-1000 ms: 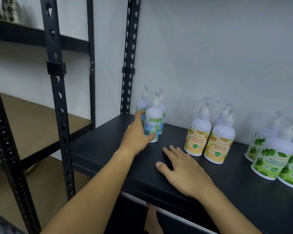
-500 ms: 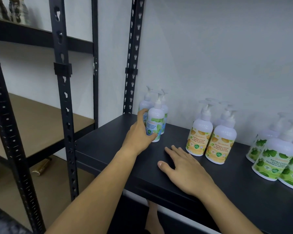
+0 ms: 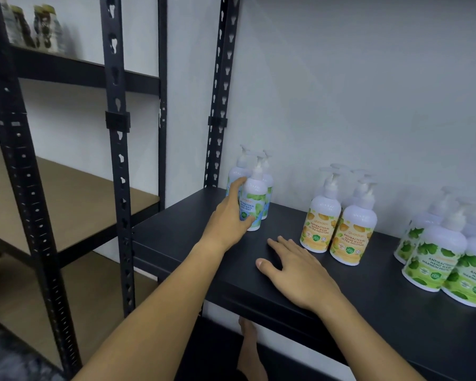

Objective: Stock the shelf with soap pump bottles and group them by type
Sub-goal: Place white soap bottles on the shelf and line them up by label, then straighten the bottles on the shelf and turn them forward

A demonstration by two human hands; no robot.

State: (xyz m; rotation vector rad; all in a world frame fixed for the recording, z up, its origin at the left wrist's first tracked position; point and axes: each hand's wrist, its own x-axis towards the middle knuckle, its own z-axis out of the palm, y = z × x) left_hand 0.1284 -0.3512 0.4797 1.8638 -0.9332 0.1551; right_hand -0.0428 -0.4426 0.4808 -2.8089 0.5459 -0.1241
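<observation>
Three groups of white pump bottles stand on the black shelf. At the left is a blue-green cool mint bottle with two more of its kind close behind. My left hand holds the front one, thumb across its lower label and fingers up its left side. Yellow-labelled bottles stand in the middle, and green-leaf bottles at the right. My right hand lies flat on the shelf near the front edge, apart from every bottle.
A black perforated upright separates this shelf from a neighbouring rack with wooden boards. Blurred jars sit on its upper level. A bare foot shows below the shelf. The wall is right behind the bottles.
My left hand stays on the front cool mint bottle, its fingers now stretched higher along the side. The right hand has not moved. The view has drifted slightly.
</observation>
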